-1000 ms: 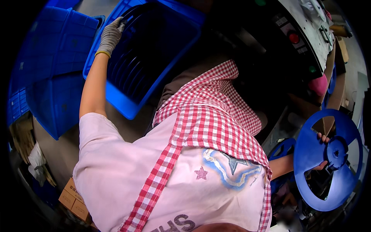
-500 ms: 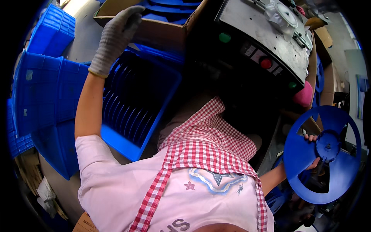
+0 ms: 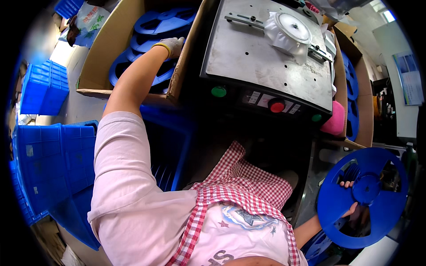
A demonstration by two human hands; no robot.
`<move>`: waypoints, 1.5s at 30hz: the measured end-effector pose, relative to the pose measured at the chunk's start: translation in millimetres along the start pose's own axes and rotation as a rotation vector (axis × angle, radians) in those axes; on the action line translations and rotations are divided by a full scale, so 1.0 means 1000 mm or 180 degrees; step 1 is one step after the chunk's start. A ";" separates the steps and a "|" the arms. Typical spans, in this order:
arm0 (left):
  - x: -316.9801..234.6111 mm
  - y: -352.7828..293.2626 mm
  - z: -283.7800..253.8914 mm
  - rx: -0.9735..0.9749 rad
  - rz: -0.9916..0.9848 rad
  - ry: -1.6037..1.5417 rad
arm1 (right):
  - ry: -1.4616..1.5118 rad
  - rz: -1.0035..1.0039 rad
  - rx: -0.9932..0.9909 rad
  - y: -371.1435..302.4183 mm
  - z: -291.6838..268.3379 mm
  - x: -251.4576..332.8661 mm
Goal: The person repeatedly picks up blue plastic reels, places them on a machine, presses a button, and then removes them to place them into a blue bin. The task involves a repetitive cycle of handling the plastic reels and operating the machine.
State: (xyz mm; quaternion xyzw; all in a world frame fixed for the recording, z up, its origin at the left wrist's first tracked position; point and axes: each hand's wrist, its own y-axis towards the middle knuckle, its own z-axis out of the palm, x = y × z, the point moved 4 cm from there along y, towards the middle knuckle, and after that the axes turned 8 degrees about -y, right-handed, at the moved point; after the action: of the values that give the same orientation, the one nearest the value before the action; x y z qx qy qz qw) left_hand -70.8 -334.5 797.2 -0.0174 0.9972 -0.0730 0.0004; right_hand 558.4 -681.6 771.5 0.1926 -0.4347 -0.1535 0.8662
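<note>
My right hand point(image 3: 349, 209) grips a large blue plastic reel flange point(image 3: 330, 201) by its open cutouts near the hub. The flange stands upright at the right, facing me. My left hand point(image 3: 172, 47), in a grey knit glove, is inside a cardboard box point(image 3: 100, 66) at the far left, over a stack of blue reel flanges point(image 3: 157, 22). Its fingers point down toward the box's right wall and are too hidden to show whether they grip anything.
A metal-topped machine point(image 3: 257, 60) with a white round fixture point(image 3: 291, 27) and a red button point(image 3: 277, 105) stands ahead. Blue crates point(image 3: 49, 164) are stacked at left. Another blue crate point(image 3: 177, 155) sits below the box. A second cardboard box point(image 3: 364, 106) is at right.
My left arm has stretched forward and the gloved hand has gone from the box's near edge into the box. The view has shifted forward; my right hand still holds the flange.
</note>
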 end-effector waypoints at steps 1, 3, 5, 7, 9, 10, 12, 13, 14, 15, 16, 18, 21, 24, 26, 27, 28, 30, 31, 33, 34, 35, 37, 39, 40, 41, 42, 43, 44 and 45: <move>0.012 0.023 0.005 -0.0233 0.0008 0.0239 | -0.0069 -0.0015 -0.0003 -0.001 0.008 0.007; 0.012 0.005 -0.004 -0.0071 -0.0192 0.0457 | -0.0025 -0.0033 -0.0026 0.003 0.014 0.004; 0.018 -0.024 -0.005 0.0044 -0.0197 0.0827 | 0.0019 -0.0153 -0.0065 0.010 0.017 -0.007; 0.028 -0.031 -0.004 0.0056 0.0028 0.0886 | -0.0094 -0.0164 -0.0244 0.015 0.008 -0.016; 0.009 -0.051 -0.023 -0.0231 0.0201 0.0639 | -0.0247 -0.0138 -0.0295 0.013 0.011 -0.016; 0.021 -0.072 -0.029 -0.0454 0.0074 0.0562 | -0.0133 -0.0126 -0.0189 0.018 0.014 -0.030; 0.030 -0.106 -0.051 -0.1050 0.0093 0.0495 | -0.0012 -0.0069 -0.0149 0.023 0.019 -0.042; 0.031 -0.126 -0.063 -0.1410 0.0172 0.0514 | 0.0052 -0.0041 -0.0122 0.024 0.020 -0.048; 0.016 -0.130 -0.081 -0.1694 0.0453 0.0284 | -0.0092 -0.0202 -0.0340 0.021 0.029 -0.042; 0.019 -0.156 -0.088 -0.1936 0.0507 0.0145 | 0.0116 -0.0053 -0.0218 0.026 0.030 -0.054; 0.037 -0.169 -0.086 -0.2326 0.1114 0.0207 | 0.0322 0.0096 -0.0093 0.032 0.029 -0.068; 0.011 -0.192 -0.093 -0.2575 0.1378 -0.0195 | 0.0453 0.0216 -0.0307 0.025 0.023 -0.087; -0.102 -0.278 -0.079 -0.3088 0.1666 -0.1058 | 0.0818 0.0630 -0.0252 0.027 0.062 -0.126; -0.181 -0.296 -0.028 -0.2637 0.2118 -0.1116 | 0.1099 0.1434 -0.0324 0.026 0.070 -0.165; -0.231 -0.299 -0.001 -0.2284 0.2588 -0.1242 | 0.0876 0.1621 -0.0198 0.035 0.069 -0.189; -0.253 -0.299 0.009 -0.2162 0.2837 -0.1552 | 0.0701 0.1563 0.0022 0.042 0.071 -0.200; -0.274 -0.301 0.024 -0.1983 0.2994 -0.1683 | 0.0504 0.1508 0.0186 0.046 0.070 -0.207; -0.309 -0.307 0.047 -0.1619 0.3362 -0.1639 | 0.0186 0.1461 0.0125 0.042 0.062 -0.196; -0.322 -0.311 0.057 -0.1454 0.3564 -0.1493 | 0.0024 0.1434 0.0048 0.037 0.056 -0.188; -0.341 -0.315 0.056 -0.0472 0.3902 -0.1588 | -0.0182 0.1370 -0.0082 0.029 0.043 -0.172; -0.345 -0.314 0.052 -0.0236 0.4112 -0.1808 | -0.0267 0.1337 -0.0130 0.024 0.039 -0.167; -0.347 -0.310 0.049 0.0016 0.4287 -0.1992 | -0.0345 0.1325 -0.0170 0.021 0.035 -0.163; -0.353 -0.296 0.033 -0.0704 0.3815 -0.1947 | -0.0508 0.1266 -0.0205 0.019 0.029 -0.162; -0.363 -0.268 0.047 -0.1135 0.3219 -0.1899 | -0.0644 0.1258 -0.0214 0.019 0.027 -0.163; -0.367 -0.259 0.059 -0.0853 0.3155 -0.1945 | -0.0739 0.1251 -0.0218 0.018 0.027 -0.162; -0.371 -0.252 0.069 -0.0572 0.3108 -0.1980 | -0.0832 0.1257 -0.0228 0.017 0.025 -0.161; -0.375 -0.246 0.074 -0.0325 0.3025 -0.2253 | -0.0935 0.1251 -0.0248 0.017 0.024 -0.159; -0.377 -0.241 0.077 -0.0271 0.2991 -0.2498 | -0.1102 0.1233 -0.0250 0.019 0.022 -0.156; -0.374 -0.241 0.081 -0.0265 0.2870 -0.2695 | -0.1345 0.1201 -0.0274 0.021 0.021 -0.154; -0.371 -0.239 0.086 -0.0260 0.2742 -0.2888 | -0.1648 0.1163 -0.0298 0.024 0.019 -0.150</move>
State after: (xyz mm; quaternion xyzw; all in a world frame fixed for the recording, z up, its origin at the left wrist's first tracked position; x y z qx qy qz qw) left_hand 308.8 -570.8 746.0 0.3569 0.8172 -0.0134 0.4524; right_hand 458.9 -599.3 689.3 0.0258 -0.6606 -0.0591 0.7479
